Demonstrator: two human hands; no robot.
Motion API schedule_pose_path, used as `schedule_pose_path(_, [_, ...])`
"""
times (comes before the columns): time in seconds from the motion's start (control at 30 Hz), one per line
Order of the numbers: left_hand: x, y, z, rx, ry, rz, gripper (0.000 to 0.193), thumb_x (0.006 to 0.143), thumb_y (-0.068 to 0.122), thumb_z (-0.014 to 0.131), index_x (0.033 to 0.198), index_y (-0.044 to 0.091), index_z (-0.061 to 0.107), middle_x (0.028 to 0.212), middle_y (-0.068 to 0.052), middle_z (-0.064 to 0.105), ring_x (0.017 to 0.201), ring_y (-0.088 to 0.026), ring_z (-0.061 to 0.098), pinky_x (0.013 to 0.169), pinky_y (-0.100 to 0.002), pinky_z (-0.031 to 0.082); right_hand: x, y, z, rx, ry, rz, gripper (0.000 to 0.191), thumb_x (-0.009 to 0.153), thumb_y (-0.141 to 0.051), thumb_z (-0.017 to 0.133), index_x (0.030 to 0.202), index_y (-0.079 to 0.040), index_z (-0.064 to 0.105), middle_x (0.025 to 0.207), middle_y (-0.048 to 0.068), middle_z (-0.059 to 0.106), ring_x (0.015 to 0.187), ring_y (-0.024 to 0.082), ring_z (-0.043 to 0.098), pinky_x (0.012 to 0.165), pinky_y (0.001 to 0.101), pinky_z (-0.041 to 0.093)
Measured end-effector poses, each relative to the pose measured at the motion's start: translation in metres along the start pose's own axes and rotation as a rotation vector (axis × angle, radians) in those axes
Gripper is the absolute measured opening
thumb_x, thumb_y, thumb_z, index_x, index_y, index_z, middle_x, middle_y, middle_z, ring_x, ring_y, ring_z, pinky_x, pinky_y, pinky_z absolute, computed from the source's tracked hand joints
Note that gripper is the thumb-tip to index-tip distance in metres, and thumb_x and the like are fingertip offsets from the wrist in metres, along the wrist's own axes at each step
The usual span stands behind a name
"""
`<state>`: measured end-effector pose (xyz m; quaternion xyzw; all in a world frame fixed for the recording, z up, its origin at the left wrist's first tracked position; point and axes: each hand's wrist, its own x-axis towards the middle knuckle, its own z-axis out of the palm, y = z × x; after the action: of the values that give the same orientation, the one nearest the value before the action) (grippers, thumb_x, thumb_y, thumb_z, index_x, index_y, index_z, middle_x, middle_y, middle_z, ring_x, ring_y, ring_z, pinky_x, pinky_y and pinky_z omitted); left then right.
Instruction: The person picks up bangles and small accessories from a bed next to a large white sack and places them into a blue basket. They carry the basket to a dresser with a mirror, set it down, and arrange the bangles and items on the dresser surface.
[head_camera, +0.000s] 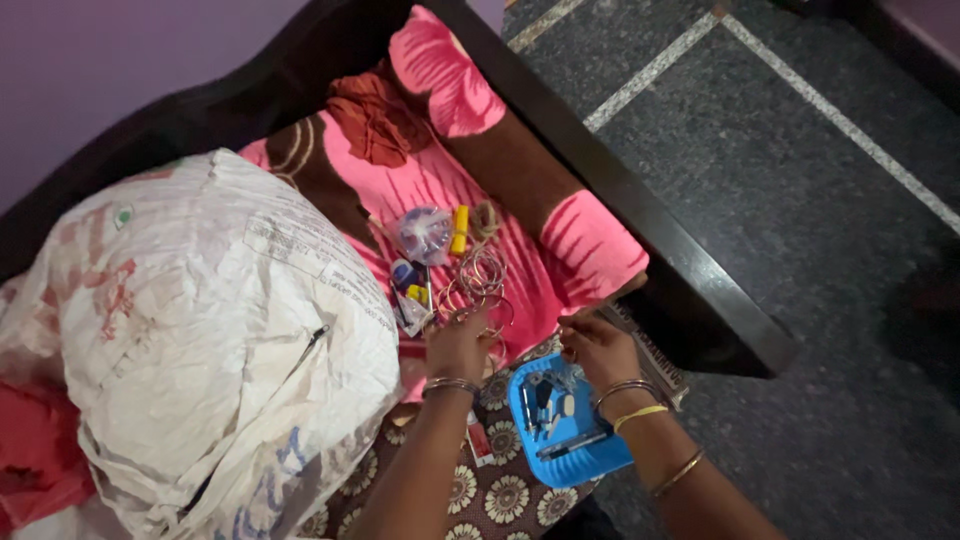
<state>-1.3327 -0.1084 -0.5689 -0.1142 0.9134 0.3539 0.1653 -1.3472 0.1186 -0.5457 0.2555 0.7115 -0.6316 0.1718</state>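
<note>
Left hand: our left hand (458, 345) rests at the near edge of a loose pile of thin metal bangles (478, 280) on the pink bedsheet (420, 190); the grip looks curled on one ring of the pile, though the fingers are turned away from us and we cannot tell for sure.
Right hand: our right hand (597, 345) is pinched on something small and thin, too small to name, just above the blue tray (575, 465).
Bangles from the grip: the pile lies straight ahead of the left hand, away from our body, touching or nearly touching its fingertips; the right hand sits to the side and slightly nearer us.
Nearer hand: the left, plainly.
Long axis: the pile runs from the left hand up toward the clear round container (426, 233) and the yellow tube (460, 230).
Tray: it sits on our lap, under and beside the right wrist, holding small tools.
Around: a big white sack (200, 330) fills the left side of the bed; the dark wooden bed frame (640, 230) runs along the right.
</note>
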Motion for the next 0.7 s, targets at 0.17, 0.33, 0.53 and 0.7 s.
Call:
schedule_pose_path(0.17, [-0.028,0.013,-0.034,-0.570,0.383,0.084,0.094,0.066,0.010,0.093,0.143,0.010,0.040,0.119,-0.021,0.068,0.096,-0.032,0.072,0.078,-0.047,0.060,-0.010,-0.020,0.002,0.069,-0.054,-0.102,0.028,0.092,-0.007,0.068,0.117,0.004,0.075,0.090,0.007,0.074,0.073,0.015,0.067,0.067,0.0287,0.056])
schedule_pose_path(0.33, [-0.048,0.008,-0.043,-1.294,0.151,0.006,0.073,0.081,-0.001,0.080,0.143,0.008,0.043,0.109,-0.018,0.073,0.081,-0.020,0.077,0.069,-0.033,0.063,-0.007,-0.031,0.008,0.134,-0.110,-0.110,0.027,0.092,-0.007,0.068,0.116,0.003,0.074,0.091,0.006,0.074,0.073,0.016,0.069,0.067,0.0294,0.057])
schedule_pose_path(0.53, [-0.046,-0.009,-0.044,-1.318,-0.097,-0.211,0.041,0.094,0.002,0.064,0.134,0.009,0.066,0.103,-0.012,0.078,0.082,-0.014,0.070,0.070,-0.027,0.056,-0.002,-0.024,0.022,0.166,-0.148,-0.122,0.026,0.092,-0.006,0.068,0.115,0.005,0.075,0.090,0.007,0.073,0.072,0.016,0.068,0.067,0.0297,0.057])
schedule_pose_path(0.7, [-0.047,-0.021,-0.011,-0.690,0.045,-0.511,0.043,0.087,0.022,0.070,0.129,0.011,0.070,0.121,-0.010,0.073,0.106,-0.021,0.068,0.093,-0.034,0.052,-0.008,-0.011,0.028,0.215,-0.137,-0.038,0.025,0.091,-0.005,0.068,0.113,0.004,0.073,0.089,0.007,0.073,0.072,0.017,0.069,0.067,0.0323,0.060])
